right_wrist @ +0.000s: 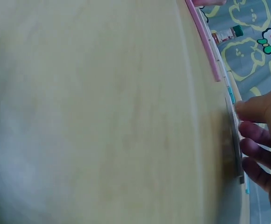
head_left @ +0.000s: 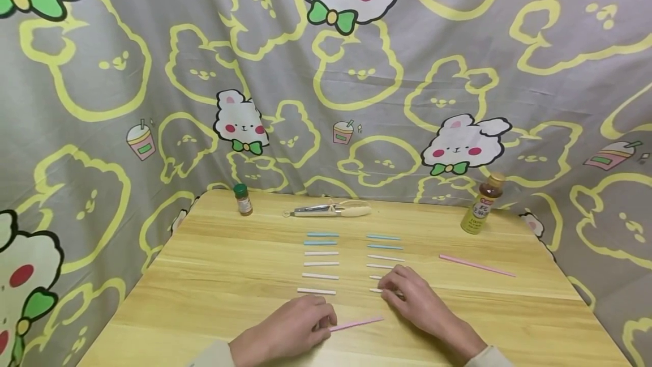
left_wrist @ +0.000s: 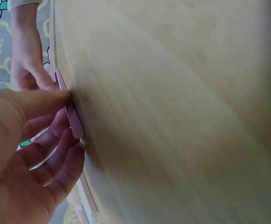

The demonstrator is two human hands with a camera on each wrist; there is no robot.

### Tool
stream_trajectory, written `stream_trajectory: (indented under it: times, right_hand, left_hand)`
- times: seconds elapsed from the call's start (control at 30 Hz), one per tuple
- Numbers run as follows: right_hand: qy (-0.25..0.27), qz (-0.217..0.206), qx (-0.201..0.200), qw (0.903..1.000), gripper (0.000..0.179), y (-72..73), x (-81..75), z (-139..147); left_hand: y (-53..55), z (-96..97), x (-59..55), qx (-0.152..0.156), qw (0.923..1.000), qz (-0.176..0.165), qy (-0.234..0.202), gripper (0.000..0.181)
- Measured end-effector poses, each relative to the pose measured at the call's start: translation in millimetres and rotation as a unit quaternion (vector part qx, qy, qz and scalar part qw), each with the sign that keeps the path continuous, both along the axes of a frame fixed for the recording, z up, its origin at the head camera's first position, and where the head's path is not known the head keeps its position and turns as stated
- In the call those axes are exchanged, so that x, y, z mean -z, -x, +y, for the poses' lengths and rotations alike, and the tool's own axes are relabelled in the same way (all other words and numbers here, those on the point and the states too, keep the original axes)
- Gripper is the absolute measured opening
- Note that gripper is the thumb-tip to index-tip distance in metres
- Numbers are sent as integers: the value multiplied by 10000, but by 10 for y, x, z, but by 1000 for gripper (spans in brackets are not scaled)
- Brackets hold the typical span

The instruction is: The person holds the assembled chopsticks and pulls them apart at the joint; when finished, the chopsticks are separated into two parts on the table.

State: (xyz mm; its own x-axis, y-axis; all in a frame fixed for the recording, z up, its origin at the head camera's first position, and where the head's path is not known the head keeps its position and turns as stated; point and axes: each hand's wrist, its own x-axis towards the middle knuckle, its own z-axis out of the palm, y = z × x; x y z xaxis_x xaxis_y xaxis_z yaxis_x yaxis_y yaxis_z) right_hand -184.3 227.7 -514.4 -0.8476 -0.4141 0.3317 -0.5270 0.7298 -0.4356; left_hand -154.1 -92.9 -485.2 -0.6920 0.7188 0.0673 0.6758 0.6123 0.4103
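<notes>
My left hand (head_left: 295, 326) pinches one end of a pink stick (head_left: 356, 324) between thumb and fingers, low over the near part of the table. In the left wrist view the stick (left_wrist: 74, 119) looks flat. My right hand (head_left: 415, 302) is at the near end of the right column, its fingertips by a white stick (head_left: 375, 290) that it partly covers. In the right wrist view, thumb and fingers (right_wrist: 254, 133) are loosely bent and spread along a stick lying on the table. Blue sticks (head_left: 383, 237) and white sticks (head_left: 321, 264) form two columns.
A second pink stick (head_left: 476, 265) lies to the right. Along the back stand a green-capped jar (head_left: 243, 201) and a sauce bottle (head_left: 481, 208), with tongs (head_left: 328, 209) lying between. A patterned curtain (head_left: 356, 84) hangs behind the wooden table (head_left: 204, 276).
</notes>
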Motion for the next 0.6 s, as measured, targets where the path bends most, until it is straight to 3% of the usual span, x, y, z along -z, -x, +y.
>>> stream_trajectory:
  times: [0.17,0.43,0.53,0.6]
  right_hand:
    - [194,165,-260,9993,7,-67,-88,-69]
    - [454,-739,-1374,9867,25,-197,-242,-228]
    - [572,-860,-1453,9840,22,-210,-254,-267]
    - [541,-704,-1402,9861,18,-216,-255,-283]
  left_hand:
    - [28,-17,-35,33,9998,122,-161,9]
    - [133,38,-170,26,9958,829,-383,11]
    - [163,59,-188,39,9938,1036,-407,11]
    - [175,69,-196,74,9928,1123,-399,12]
